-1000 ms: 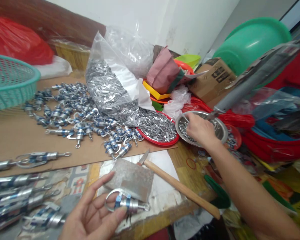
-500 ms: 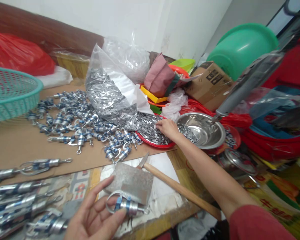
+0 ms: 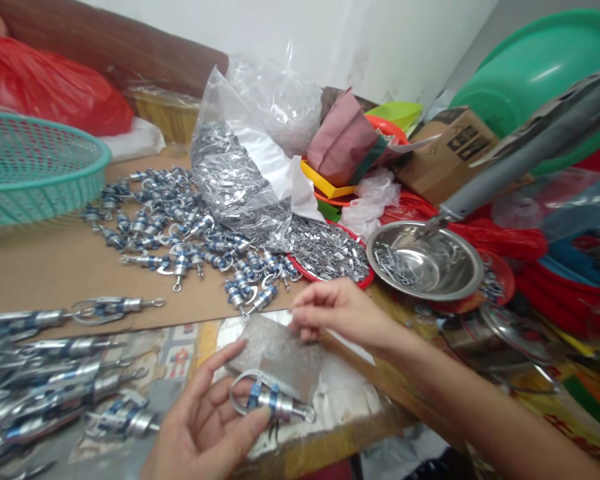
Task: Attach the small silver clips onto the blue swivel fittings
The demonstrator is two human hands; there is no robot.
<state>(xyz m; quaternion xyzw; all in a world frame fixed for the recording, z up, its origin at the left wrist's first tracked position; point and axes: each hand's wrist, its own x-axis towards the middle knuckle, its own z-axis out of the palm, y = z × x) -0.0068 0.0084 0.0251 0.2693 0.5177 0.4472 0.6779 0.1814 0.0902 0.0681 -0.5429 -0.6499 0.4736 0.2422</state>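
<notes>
A silver and blue metal fitting (image 3: 275,401) with a curved claw and an eye at its tip is held between the thumb and fingers of my left hand (image 3: 215,420). Behind it lies a flat grey metal block (image 3: 285,353). Over the block's right corner, my right hand (image 3: 335,313) has its fingertips pinched together; whatever may be between them is too small to make out. A red tray (image 3: 367,283) heaped with small metal links (image 3: 330,250) is just beyond that hand. The wooden hammer handle (image 3: 380,377) passes under my right forearm.
Many similar fittings (image 3: 165,213) are piled on the cardboard (image 3: 40,270), with rows of them at lower left. A teal basket (image 3: 45,193) stands at left. A bag of links (image 3: 235,193) leans behind the tray. At right are a steel bowl (image 3: 455,267) and a grey rod-like tool (image 3: 510,163).
My right hand has come back from the links in the red tray to above the metal block. My left hand keeps its hold on the fitting. The camera view has shifted right.
</notes>
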